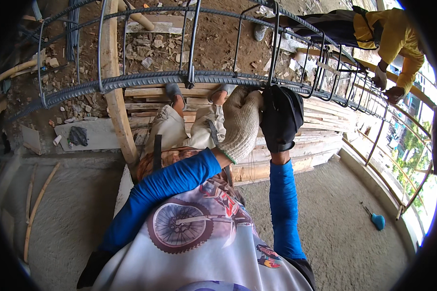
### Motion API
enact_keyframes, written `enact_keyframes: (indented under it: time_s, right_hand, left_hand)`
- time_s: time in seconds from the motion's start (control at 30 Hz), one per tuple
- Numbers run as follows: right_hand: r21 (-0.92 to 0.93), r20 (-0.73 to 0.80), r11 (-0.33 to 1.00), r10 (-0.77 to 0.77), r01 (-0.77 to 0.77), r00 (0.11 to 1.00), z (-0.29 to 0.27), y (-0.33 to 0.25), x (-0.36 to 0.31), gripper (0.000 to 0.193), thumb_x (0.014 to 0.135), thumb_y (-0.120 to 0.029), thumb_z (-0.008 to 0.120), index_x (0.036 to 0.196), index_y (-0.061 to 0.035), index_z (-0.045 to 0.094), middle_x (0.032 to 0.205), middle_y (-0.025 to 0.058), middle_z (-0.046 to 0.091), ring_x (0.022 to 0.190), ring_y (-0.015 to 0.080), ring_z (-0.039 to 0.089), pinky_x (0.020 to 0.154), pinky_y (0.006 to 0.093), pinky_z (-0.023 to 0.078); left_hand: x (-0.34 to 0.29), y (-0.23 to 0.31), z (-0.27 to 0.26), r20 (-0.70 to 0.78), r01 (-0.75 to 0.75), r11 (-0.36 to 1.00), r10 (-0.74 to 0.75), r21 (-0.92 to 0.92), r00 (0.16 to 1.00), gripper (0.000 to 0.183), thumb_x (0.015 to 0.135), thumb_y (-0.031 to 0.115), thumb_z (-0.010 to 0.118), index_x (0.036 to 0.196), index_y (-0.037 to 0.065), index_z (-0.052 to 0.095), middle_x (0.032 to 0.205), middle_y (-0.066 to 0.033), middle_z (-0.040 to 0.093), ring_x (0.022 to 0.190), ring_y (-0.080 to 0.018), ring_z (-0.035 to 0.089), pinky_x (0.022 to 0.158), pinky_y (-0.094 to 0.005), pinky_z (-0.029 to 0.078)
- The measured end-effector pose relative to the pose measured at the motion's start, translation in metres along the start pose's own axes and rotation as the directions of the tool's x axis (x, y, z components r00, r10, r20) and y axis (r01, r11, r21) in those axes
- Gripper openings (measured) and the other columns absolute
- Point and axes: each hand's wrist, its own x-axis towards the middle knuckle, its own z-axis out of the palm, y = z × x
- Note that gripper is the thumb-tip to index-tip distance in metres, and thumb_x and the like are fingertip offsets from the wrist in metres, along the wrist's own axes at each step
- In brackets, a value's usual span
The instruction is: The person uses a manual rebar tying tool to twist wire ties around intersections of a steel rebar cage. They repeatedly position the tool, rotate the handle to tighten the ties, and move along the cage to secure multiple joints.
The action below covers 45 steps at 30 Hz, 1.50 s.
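Note:
My left hand (242, 119), in a white knit glove, is closed with its fingertips up against the lower bars of a steel rebar cage (153, 79). Right beside it, my right hand (280, 116) wears a black glove and is also closed, by a stirrup (276, 46) where it meets those bars. What the fingers of either hand grip is hidden by the gloves. A few thin wires (252, 167) hang below the gloves; which hand they come from I cannot tell.
A stack of wooden planks (320, 123) lies beneath the cage, and a timber post (114, 97) crosses it at left. At far right a person in yellow (395, 36) works on the cage. A blue-handled tool (378, 221) lies on the concrete floor (325, 233).

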Motion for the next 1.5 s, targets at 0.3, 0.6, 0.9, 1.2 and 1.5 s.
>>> enact_keyframes:
  time_s: [0.3,0.6,0.9,1.2,1.5]
  right_hand:
    - [-0.01,0.012,0.998,-0.059,0.059,0.998,0.002,0.004,-0.005,0.025,0.085,-0.008,0.081,0.11,-0.0049,0.077,0.105,0.0141,0.075,0.098,0.0352,0.071,0.089,0.0457,0.055]
    - [0.063,0.007,0.998,0.03,-0.03,1.0,-0.005,-0.004,-0.002,0.029,0.082,-0.006,0.084,0.11,-0.0021,0.077,0.105,0.0157,0.076,0.097,0.0355,0.072,0.089,0.0451,0.056]
    - [0.169,0.073,0.963,0.201,-0.211,0.977,-0.011,-0.01,-0.009,0.03,0.084,-0.001,0.08,0.114,0.001,0.078,0.108,0.0174,0.077,0.1,0.035,0.073,0.089,0.0429,0.058]
    - [0.415,0.11,0.848,0.314,-0.331,0.943,-0.014,-0.012,-0.036,0.028,0.094,-0.003,0.069,0.12,0.0002,0.076,0.118,0.017,0.076,0.107,0.0329,0.07,0.096,0.0423,0.055]
    - [0.413,0.17,0.763,0.471,-0.497,0.865,-0.044,-0.044,-0.062,0.025,0.097,-0.006,0.065,0.12,-0.002,0.074,0.116,0.0139,0.075,0.105,0.0294,0.07,0.095,0.0405,0.054]
  left_hand:
    - [0.008,0.001,-0.005,0.032,-0.158,0.931,0.156,0.33,0.987,0.016,0.102,0.012,0.064,0.097,0.002,0.075,0.08,0.0004,0.07,0.064,-0.0047,0.055,0.057,-0.0265,0.043]
    - [-0.008,-0.004,-0.009,0.063,-0.288,0.811,0.299,0.509,0.952,0.017,0.102,0.012,0.064,0.103,-0.002,0.074,0.081,-0.0113,0.072,0.071,-0.0124,0.064,0.065,-0.0327,0.05]
    - [-0.031,0.021,-0.014,0.124,-0.032,0.913,-0.02,0.406,0.992,0.022,0.101,0.015,0.063,0.093,-0.003,0.071,0.063,-0.004,0.063,0.056,-0.0106,0.057,0.054,-0.0309,0.045]
    - [-0.06,0.053,0.022,0.191,0.048,0.975,-0.09,0.218,0.977,0.021,0.108,0.02,0.061,0.101,0.0,0.064,0.071,-0.0059,0.067,0.049,-0.0109,0.058,0.042,-0.0244,0.045]
    - [-0.059,0.033,0.08,0.244,0.315,0.944,-0.284,-0.097,0.927,0.026,0.111,0.027,0.056,0.101,0.004,0.058,0.074,-0.0088,0.067,0.052,-0.018,0.068,0.041,-0.0315,0.054]
